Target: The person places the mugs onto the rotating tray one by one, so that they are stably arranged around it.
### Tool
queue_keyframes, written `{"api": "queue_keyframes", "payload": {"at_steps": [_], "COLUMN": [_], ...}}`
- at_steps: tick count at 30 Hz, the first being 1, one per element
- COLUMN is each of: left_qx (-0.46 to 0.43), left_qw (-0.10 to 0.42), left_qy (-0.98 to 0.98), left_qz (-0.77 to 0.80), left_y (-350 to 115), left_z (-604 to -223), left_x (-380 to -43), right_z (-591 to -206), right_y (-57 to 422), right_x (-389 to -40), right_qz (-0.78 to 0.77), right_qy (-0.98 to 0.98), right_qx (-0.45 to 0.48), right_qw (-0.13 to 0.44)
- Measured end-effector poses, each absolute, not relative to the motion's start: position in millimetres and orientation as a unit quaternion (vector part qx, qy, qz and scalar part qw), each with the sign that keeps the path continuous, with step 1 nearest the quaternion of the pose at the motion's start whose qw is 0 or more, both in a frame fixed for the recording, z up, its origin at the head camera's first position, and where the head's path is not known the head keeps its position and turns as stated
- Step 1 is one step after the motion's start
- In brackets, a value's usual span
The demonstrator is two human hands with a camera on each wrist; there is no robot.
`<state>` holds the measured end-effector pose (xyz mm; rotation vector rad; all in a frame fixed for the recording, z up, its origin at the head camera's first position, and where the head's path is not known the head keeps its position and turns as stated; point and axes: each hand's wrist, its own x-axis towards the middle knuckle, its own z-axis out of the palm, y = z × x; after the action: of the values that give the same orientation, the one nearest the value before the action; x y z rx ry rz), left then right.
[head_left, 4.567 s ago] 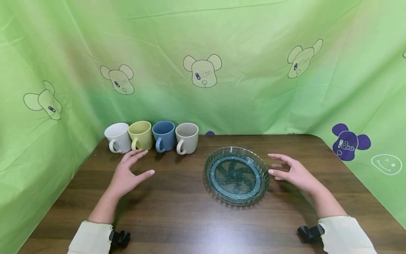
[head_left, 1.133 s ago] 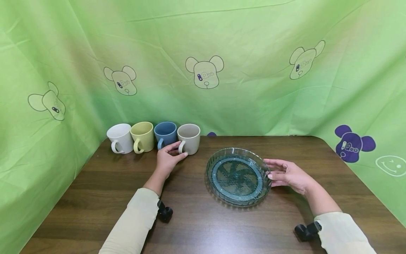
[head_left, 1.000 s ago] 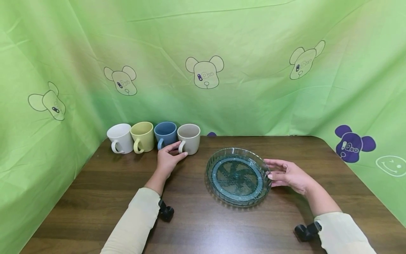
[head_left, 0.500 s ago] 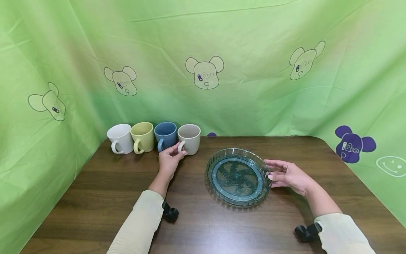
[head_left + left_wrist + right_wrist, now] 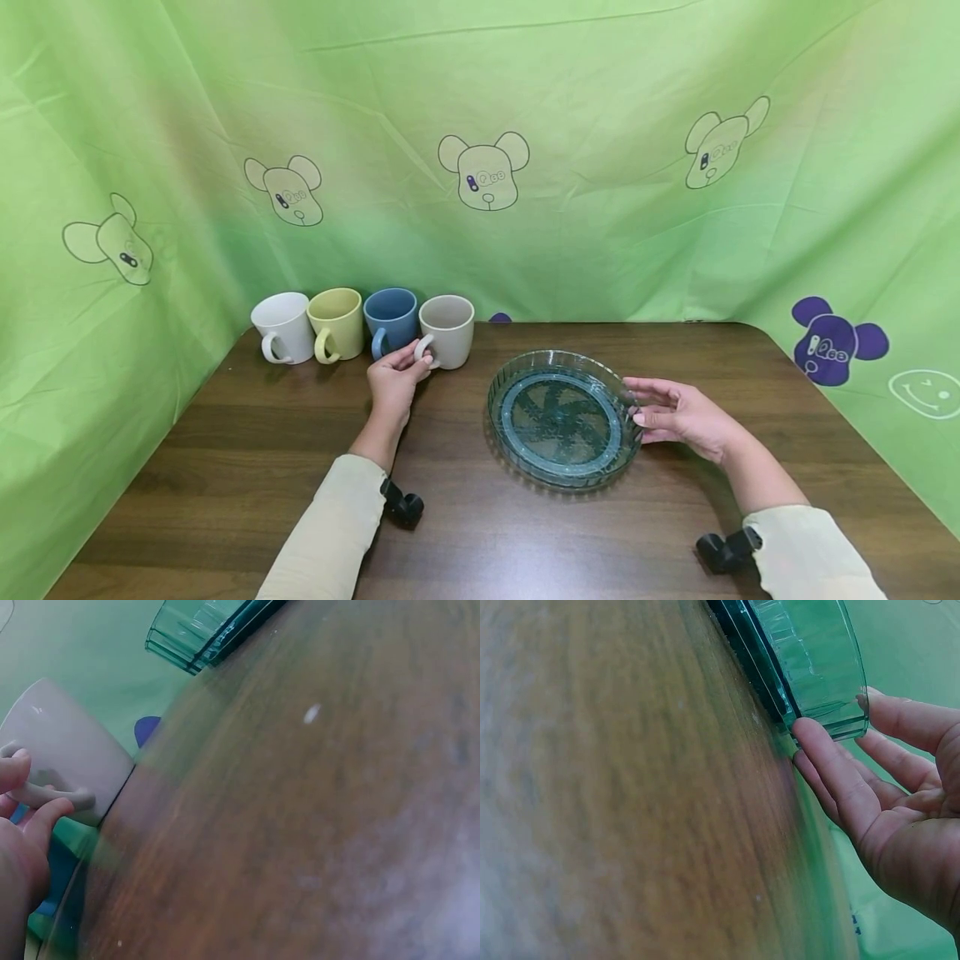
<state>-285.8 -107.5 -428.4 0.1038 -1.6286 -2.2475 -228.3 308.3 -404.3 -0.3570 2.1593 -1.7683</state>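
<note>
In the head view my left hand (image 5: 392,383) pinches the handle of a light beige mug (image 5: 453,335), with thumb and fingers on the loop. The left wrist view shows the mug (image 5: 67,750) standing with its base right at the tabletop. My right hand (image 5: 693,419) touches the right wall of a round, clear green-blue glass dish (image 5: 561,477), its fingers fairly straight. Seen from the right wrist, the fingertips (image 5: 806,729) lie against the dish's outer wall (image 5: 832,705), the thumb at its rim. Left of the beige mug stands a blue mug (image 5: 391,310), its handle partly behind my left hand.
A yellow mug (image 5: 337,321) and a white mug (image 5: 285,323) continue the row to the left along the back of the wooden table (image 5: 480,542). A green cloth (image 5: 585,233) with bear-head prints hangs behind and at both sides.
My left hand has come from the left to the beige mug, closed on its handle and turned it slightly leftward. My right hand has moved in to touch the dish, which stays in place.
</note>
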Motion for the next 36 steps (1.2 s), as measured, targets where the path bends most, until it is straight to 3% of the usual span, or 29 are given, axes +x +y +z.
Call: {"api": "queue_keyframes", "payload": {"at_steps": [36], "left_qx": [0.01], "left_qw": [0.156], "left_qy": [-0.544], "left_qz": [-0.824], "left_y": [-112.8], "left_z": [-416.9], "left_x": [-269.8], "right_z": [-405.0], "right_y": [308.9], "right_x": [-226.0], "right_qz": [-0.621], "right_qy": [0.758], "right_qx": [-0.118], "right_qw": [0.161]}}
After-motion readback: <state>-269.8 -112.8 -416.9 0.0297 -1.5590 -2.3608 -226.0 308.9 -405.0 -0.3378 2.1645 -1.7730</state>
